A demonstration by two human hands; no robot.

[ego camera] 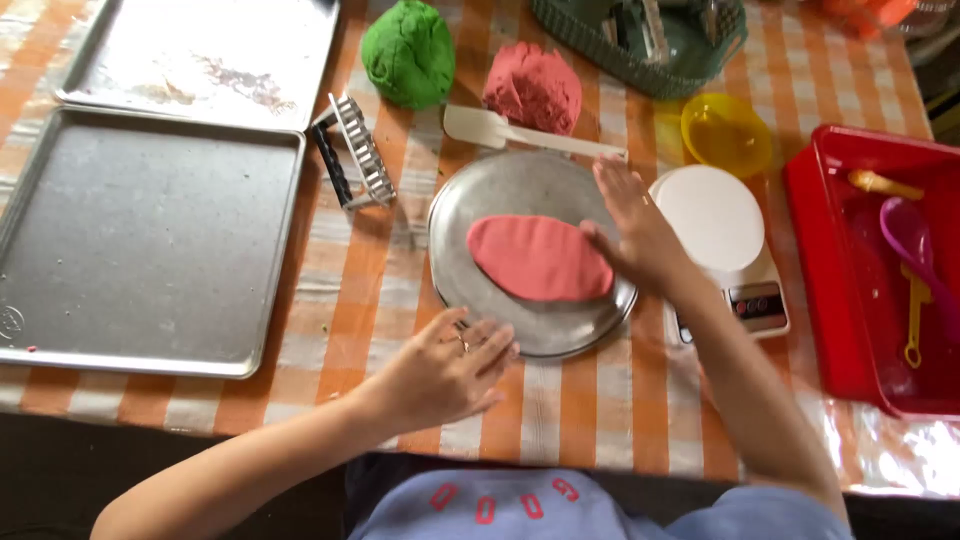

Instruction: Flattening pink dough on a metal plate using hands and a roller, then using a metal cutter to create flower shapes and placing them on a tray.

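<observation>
A flattened oval of pink dough (pixel 538 258) lies on a round metal plate (pixel 500 190) in the middle of the orange checked table. My right hand (pixel 632 228) rests on the plate's right rim, with its fingers touching the dough's right end. My left hand (pixel 448 370) lies flat at the plate's near rim, fingers loosely together, holding nothing. A ball of pink dough (pixel 533 88) and a ball of green dough (pixel 408 52) sit behind the plate. A cream spatula (pixel 520 134) lies between them and the plate.
Two metal baking trays (pixel 140 240) (pixel 200 55) fill the left side. A metal cutter (pixel 352 150) stands beside them. A white kitchen scale (pixel 722 245) and yellow bowl (pixel 726 132) sit right of the plate. A red tub (pixel 835 300) holds plastic spoons. A green basket (pixel 650 45) is behind.
</observation>
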